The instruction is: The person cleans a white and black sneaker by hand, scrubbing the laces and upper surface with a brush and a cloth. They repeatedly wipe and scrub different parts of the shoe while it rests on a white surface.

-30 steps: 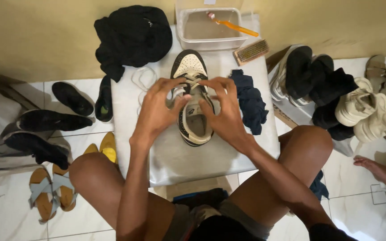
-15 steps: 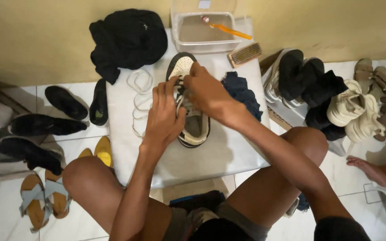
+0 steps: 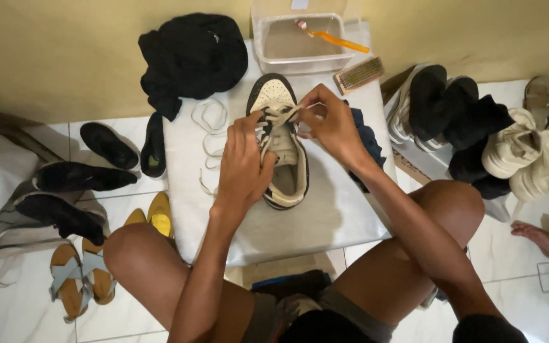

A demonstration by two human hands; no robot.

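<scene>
The fingers of the right hand [image 3: 332,124] are pinched together on a lace [image 3: 285,114] near the toe end of a cream and black sneaker [image 3: 281,149]. The lace is drawn sideways, apparently to keep it taut across the eyelets. The fingers of the left hand [image 3: 244,162] are curled and closed over the lacing at the middle of the sneaker, which is thereby pressed down and steadied; whether a lace end is pinched beneath them cannot be told.

The sneaker is laid sole down at the middle of a white cloth-covered table [image 3: 325,219], toe pointed away from the person, within reach of both hands. A loose white lace [image 3: 210,130] is coiled on the cloth just left of the sneaker. A dark blue cloth [image 3: 370,143] lies just right of it, partly hidden by the right wrist.

At the far edge, a clear tub [image 3: 295,60] with an orange toothbrush [image 3: 338,42] is placed, a scrubbing brush [image 3: 358,75] beside it. Black clothing [image 3: 189,57] is piled at the far left corner. Other shoes [image 3: 516,149] are ranged on the floor on both sides.
</scene>
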